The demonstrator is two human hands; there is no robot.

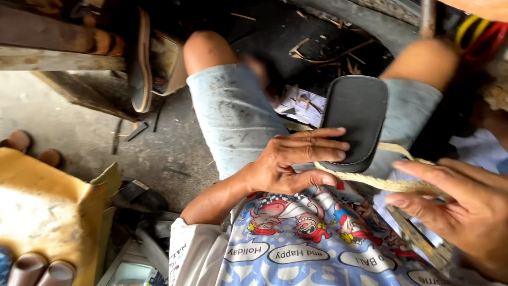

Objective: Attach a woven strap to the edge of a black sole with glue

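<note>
Concrete floor (159, 159) lies at nine o'clock. Your left hand (288, 161) pinches the stiff, light black sole (355, 119); hold its edges. Your right hand (460, 212), fingers spread, touches pliable braided rope (386, 184).

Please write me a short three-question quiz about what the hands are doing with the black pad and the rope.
1. True or false: the left hand grips the near end of the black pad.
2. What runs under the pad's near end? A) a pale braided rope B) a metal chain C) a red cable
3. Fill in: the right hand rests its fingers on the ______.

Key:
1. True; its fingers lie on top of the pad and the thumb below.
2. A; the pale braided rope crosses under the pad over the lap.
3. Rope; the hand looks open, not closed around it.
</note>
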